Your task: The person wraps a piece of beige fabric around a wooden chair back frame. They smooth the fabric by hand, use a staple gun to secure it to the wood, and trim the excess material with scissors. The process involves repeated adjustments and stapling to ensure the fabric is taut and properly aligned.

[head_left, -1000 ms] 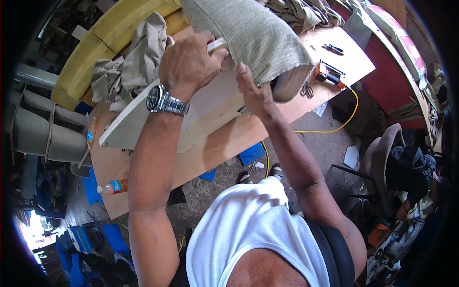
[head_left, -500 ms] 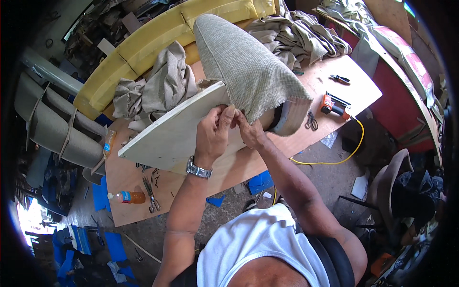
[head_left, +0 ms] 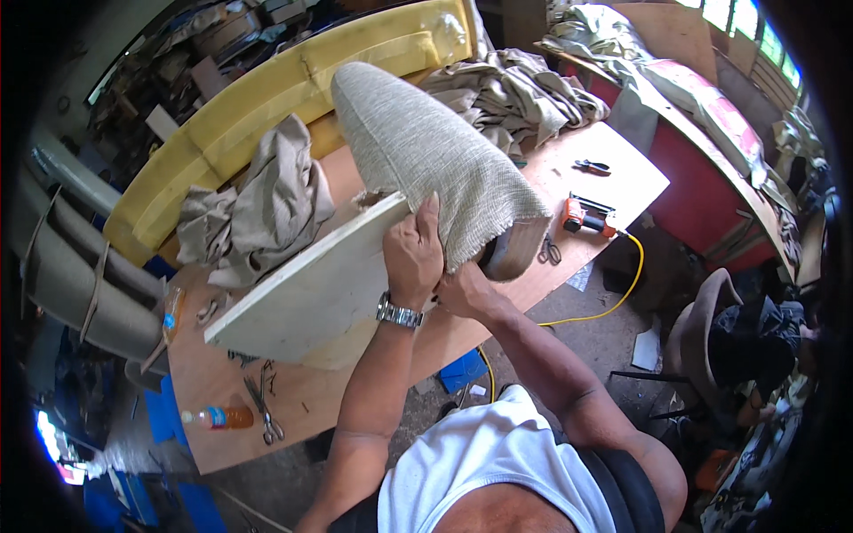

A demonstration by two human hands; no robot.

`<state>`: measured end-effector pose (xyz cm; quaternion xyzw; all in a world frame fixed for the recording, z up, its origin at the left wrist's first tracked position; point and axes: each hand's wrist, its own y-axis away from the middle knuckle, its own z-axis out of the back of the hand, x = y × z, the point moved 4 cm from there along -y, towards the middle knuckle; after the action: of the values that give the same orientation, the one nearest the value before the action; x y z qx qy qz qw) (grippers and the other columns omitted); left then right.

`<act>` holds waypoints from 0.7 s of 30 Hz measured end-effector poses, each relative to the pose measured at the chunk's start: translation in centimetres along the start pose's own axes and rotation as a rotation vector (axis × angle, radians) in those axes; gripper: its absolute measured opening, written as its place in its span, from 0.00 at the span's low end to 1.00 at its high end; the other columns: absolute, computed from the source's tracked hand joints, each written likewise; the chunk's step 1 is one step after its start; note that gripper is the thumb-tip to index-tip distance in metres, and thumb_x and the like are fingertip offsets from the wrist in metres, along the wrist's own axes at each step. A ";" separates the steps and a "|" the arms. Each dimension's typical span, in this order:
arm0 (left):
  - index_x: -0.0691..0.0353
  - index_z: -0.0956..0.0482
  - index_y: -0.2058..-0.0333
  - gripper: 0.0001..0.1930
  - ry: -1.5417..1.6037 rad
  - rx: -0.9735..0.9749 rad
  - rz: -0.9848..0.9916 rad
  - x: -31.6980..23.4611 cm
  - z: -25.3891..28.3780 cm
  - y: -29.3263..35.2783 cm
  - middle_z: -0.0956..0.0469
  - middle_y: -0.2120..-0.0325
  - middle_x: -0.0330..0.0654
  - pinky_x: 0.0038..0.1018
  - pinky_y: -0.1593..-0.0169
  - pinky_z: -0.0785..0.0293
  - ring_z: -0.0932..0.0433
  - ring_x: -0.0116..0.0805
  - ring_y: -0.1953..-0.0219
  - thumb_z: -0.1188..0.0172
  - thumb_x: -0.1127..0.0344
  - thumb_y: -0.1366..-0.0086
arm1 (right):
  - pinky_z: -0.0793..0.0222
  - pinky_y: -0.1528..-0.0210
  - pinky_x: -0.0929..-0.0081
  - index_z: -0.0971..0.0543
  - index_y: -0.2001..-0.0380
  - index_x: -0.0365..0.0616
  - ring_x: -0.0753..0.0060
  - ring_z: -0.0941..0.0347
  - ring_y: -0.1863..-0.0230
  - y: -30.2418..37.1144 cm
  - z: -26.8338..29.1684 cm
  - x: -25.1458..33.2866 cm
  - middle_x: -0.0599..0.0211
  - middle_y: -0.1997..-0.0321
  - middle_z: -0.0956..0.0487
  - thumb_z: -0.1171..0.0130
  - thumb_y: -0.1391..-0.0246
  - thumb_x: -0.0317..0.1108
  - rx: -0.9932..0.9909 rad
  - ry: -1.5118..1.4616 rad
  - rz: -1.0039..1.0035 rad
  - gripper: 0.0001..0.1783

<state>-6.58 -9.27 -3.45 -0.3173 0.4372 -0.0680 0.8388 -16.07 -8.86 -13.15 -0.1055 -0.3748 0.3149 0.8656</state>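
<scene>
left hand point(head_left: 413, 258): thumb was at right fingertips, now up against fabric-covered piece point(head_left: 435, 151) (12 o'clock of hands, over counter point(head_left: 629, 182)), fingers curled. right hand point(head_left: 464, 290): curled at its frayed corner. can't tell what either grips.

The bare left hand point(head_left: 414, 259) has moved higher along the flat, pale wooden board point(head_left: 302, 311), its thumb now upright beside the tapered, grey-beige woven cover point(head_left: 426, 151), above the bare right hand point(head_left: 466, 291).
</scene>
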 end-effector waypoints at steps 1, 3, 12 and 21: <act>0.70 0.18 0.75 0.26 -0.032 -0.041 -0.081 0.4 -0.1 0.1 0.26 0.84 0.60 0.44 0.73 0.31 0.26 0.58 0.80 0.47 0.53 0.25 | 0.28 0.59 0.60 0.23 0.57 0.39 0.59 0.24 0.64 0.6 0.4 -0.7 0.55 0.67 0.23 0.51 0.31 0.40 0.173 -0.039 -0.096 0.15; 0.67 0.16 0.68 0.20 -0.121 -0.054 -0.186 1.3 0.2 0.6 0.23 0.81 0.59 0.46 0.73 0.31 0.23 0.58 0.78 0.47 0.56 0.25 | 0.26 0.56 0.60 0.20 0.57 0.38 0.54 0.21 0.61 1.8 4.6 1.5 0.50 0.61 0.19 0.45 0.35 0.37 0.543 -0.119 -0.278 0.13; 0.65 0.19 0.70 0.11 -0.194 -0.021 -0.090 1.6 0.3 2.8 0.23 0.80 0.49 0.45 0.74 0.35 0.27 0.53 0.80 0.44 0.67 0.29 | 0.26 0.54 0.76 0.22 0.51 0.40 0.74 0.21 0.57 7.9 16.8 -25.6 0.66 0.54 0.19 0.47 0.30 0.42 0.181 -0.476 -0.916 0.16; 0.66 0.21 0.65 0.11 -0.363 -0.142 -0.071 1.9 1.6 6.3 0.22 0.70 0.52 0.46 0.64 0.31 0.26 0.54 0.70 0.40 0.62 0.32 | 0.28 0.43 0.62 0.27 0.39 0.44 0.66 0.30 0.38 -11.7 0.2 -39.6 0.62 0.38 0.24 0.55 0.30 0.61 0.272 -0.810 -0.690 0.34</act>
<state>-5.26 -4.29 -7.81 -0.3981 0.2708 -0.0083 0.8764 -31.42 -42.67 -31.16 0.2659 -0.6470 0.0737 0.7108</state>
